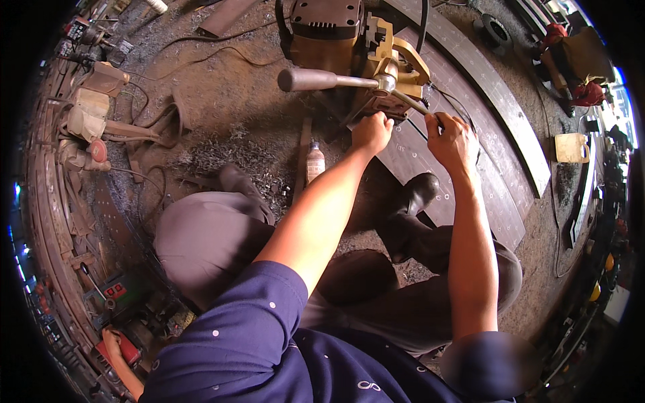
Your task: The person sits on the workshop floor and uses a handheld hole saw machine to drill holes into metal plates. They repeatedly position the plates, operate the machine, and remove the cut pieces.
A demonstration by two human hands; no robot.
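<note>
A yellow and dark magnetic drill (324,40) stands in front of me, on or beside dark steel plates (463,144). From its metal hub spreads a feed handle (306,79) with a brown grip pointing left. My right hand (455,142) is closed around another spoke of that handle, on the right side. My left hand (374,132) has its fingers curled against the lower front of the drill; what they pinch is hidden. A thin dark rod shows between my two hands. A bottle (315,161) with a pale label stands left of my left forearm.
Metal shavings (228,158) litter the brown floor, with cables running across it. A long curved steel strip (497,94) lies to the right, near a yellowish jerrycan (572,148). Another person's forearm (122,366) shows at the lower left. My boots (420,193) rest near the plates.
</note>
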